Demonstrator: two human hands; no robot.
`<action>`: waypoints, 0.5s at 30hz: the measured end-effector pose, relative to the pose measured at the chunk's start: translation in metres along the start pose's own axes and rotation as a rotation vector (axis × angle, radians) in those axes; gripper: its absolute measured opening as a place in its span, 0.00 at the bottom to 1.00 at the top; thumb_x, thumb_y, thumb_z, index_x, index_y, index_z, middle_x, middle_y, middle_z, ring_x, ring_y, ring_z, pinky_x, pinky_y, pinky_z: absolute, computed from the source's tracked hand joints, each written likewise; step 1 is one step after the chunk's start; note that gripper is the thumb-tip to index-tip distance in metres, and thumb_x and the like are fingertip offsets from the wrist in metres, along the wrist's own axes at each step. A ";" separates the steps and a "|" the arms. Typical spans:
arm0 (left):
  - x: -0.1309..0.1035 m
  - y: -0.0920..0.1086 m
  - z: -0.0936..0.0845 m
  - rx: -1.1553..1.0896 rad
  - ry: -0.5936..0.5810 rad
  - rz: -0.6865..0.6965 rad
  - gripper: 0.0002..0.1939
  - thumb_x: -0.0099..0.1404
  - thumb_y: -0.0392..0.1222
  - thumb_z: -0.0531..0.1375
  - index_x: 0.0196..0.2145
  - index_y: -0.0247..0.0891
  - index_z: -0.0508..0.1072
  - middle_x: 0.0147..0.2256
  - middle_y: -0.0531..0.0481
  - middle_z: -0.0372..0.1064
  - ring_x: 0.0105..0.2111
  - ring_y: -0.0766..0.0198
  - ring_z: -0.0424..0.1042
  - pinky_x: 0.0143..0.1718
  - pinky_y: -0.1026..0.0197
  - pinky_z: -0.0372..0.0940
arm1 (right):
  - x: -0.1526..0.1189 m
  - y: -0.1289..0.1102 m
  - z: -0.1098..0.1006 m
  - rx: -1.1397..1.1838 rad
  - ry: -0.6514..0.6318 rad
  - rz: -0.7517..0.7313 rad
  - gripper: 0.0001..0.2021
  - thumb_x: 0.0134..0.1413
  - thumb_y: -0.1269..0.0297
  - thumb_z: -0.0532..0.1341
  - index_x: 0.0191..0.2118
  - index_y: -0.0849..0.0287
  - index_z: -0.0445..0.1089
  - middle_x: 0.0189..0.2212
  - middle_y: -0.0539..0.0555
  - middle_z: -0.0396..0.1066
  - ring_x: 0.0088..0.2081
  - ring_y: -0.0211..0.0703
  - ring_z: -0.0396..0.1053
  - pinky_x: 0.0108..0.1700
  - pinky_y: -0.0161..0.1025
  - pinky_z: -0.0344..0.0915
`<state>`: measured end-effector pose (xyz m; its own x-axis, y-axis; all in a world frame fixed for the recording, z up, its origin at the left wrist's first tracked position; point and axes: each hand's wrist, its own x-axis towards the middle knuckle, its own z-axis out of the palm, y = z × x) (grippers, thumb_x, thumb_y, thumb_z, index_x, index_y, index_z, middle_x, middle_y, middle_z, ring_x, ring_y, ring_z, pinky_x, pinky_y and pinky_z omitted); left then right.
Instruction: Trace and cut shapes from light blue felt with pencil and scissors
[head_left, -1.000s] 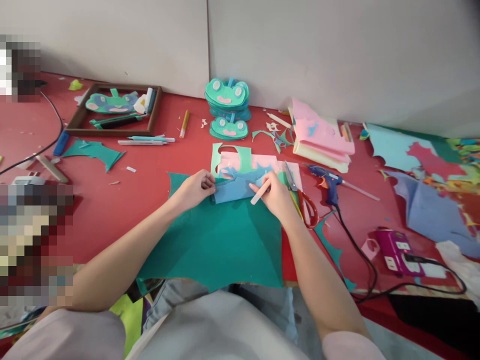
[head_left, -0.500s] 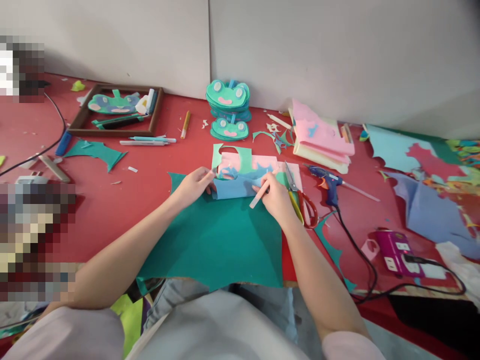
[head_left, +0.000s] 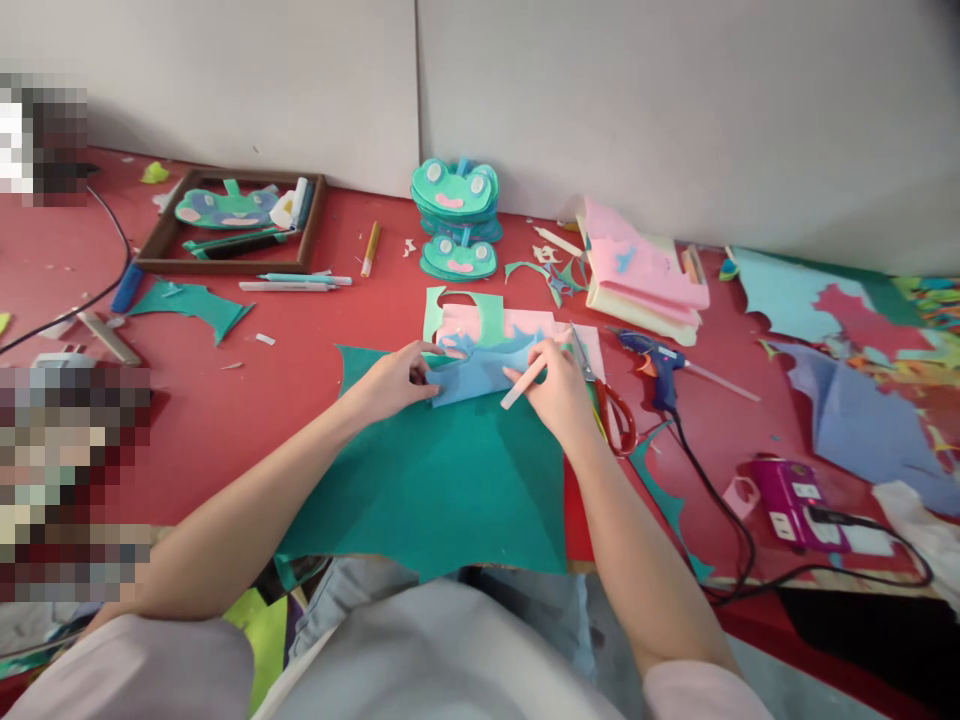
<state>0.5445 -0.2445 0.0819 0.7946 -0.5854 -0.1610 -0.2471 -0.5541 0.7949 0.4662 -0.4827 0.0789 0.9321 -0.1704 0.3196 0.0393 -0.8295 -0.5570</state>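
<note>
My left hand pinches the left end of a strip of blue felt, fingers closed. At the strip's other end, my right hand grips the felt too, with a slim pale pink pen held slanting between its fingers. Below both hands lies a large dark green felt sheet. Just behind the strip are pink felt and a light green felt cut-out. A pair of scissors with red and yellow handles rests by my right hand, partly hidden by it.
Frog-face felt pieces are stacked at the back. A wooden frame with pens stands left. To the right are folded pink felt, a blue glue gun with its black cable, and a purple power adapter.
My left hand has shifted slightly down and now pinches the felt's lower left corner. The strip has tilted, its right end higher. The right hand has moved only a little, keeping the pen.
</note>
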 end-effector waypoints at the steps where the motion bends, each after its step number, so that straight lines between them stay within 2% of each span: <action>1: 0.000 0.000 0.000 0.006 -0.003 -0.002 0.24 0.55 0.43 0.62 0.50 0.40 0.66 0.30 0.56 0.66 0.28 0.67 0.67 0.31 0.65 0.62 | 0.000 -0.001 -0.001 0.008 0.016 -0.010 0.14 0.48 0.58 0.65 0.31 0.54 0.58 0.26 0.50 0.64 0.34 0.47 0.66 0.37 0.43 0.64; 4: -0.002 0.001 -0.001 0.059 0.002 -0.001 0.25 0.55 0.43 0.63 0.51 0.40 0.65 0.31 0.55 0.66 0.29 0.66 0.68 0.32 0.64 0.63 | -0.001 -0.008 -0.005 0.074 -0.049 0.053 0.12 0.50 0.60 0.64 0.30 0.54 0.58 0.25 0.48 0.64 0.29 0.43 0.66 0.34 0.39 0.63; 6: -0.005 0.005 -0.001 0.183 0.065 0.024 0.25 0.55 0.44 0.63 0.50 0.38 0.65 0.34 0.52 0.66 0.34 0.62 0.69 0.36 0.59 0.65 | -0.002 -0.012 -0.007 0.098 -0.124 0.111 0.11 0.50 0.62 0.63 0.30 0.54 0.58 0.23 0.46 0.64 0.26 0.40 0.66 0.31 0.37 0.62; 8: -0.009 0.010 0.001 0.356 0.172 0.103 0.23 0.56 0.44 0.63 0.49 0.37 0.66 0.41 0.46 0.66 0.42 0.56 0.68 0.44 0.52 0.65 | -0.003 -0.014 -0.008 0.095 -0.170 0.125 0.09 0.50 0.64 0.63 0.30 0.54 0.59 0.23 0.46 0.64 0.26 0.40 0.67 0.30 0.36 0.60; 10: -0.015 0.017 0.007 0.498 0.231 0.249 0.18 0.60 0.37 0.59 0.49 0.36 0.66 0.50 0.41 0.64 0.51 0.52 0.65 0.52 0.47 0.62 | -0.003 -0.013 -0.008 0.083 -0.183 0.108 0.08 0.51 0.64 0.62 0.31 0.54 0.60 0.23 0.46 0.65 0.27 0.41 0.68 0.31 0.36 0.60; 11: -0.018 0.020 0.012 0.547 0.214 0.340 0.18 0.62 0.33 0.55 0.51 0.35 0.66 0.54 0.40 0.61 0.54 0.52 0.63 0.55 0.48 0.60 | -0.003 -0.013 -0.008 0.078 -0.185 0.096 0.07 0.51 0.65 0.61 0.31 0.54 0.60 0.23 0.47 0.65 0.28 0.41 0.68 0.31 0.36 0.60; 13: -0.025 0.024 0.025 0.626 0.105 0.499 0.21 0.65 0.27 0.47 0.54 0.33 0.64 0.60 0.39 0.57 0.58 0.55 0.60 0.57 0.52 0.60 | -0.003 -0.011 -0.007 0.070 -0.184 0.078 0.06 0.52 0.64 0.60 0.32 0.54 0.60 0.24 0.47 0.66 0.28 0.42 0.68 0.31 0.36 0.60; 15: -0.032 0.026 0.040 0.690 -0.015 0.559 0.22 0.67 0.28 0.44 0.58 0.30 0.61 0.61 0.39 0.56 0.61 0.56 0.58 0.59 0.54 0.58 | -0.002 -0.010 -0.005 0.061 -0.182 0.071 0.05 0.52 0.64 0.59 0.32 0.54 0.60 0.24 0.48 0.66 0.28 0.42 0.68 0.32 0.36 0.60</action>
<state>0.4906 -0.2643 0.0844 0.4514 -0.8823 0.1334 -0.8799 -0.4152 0.2312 0.4620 -0.4767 0.0876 0.9828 -0.1239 0.1369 -0.0124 -0.7840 -0.6207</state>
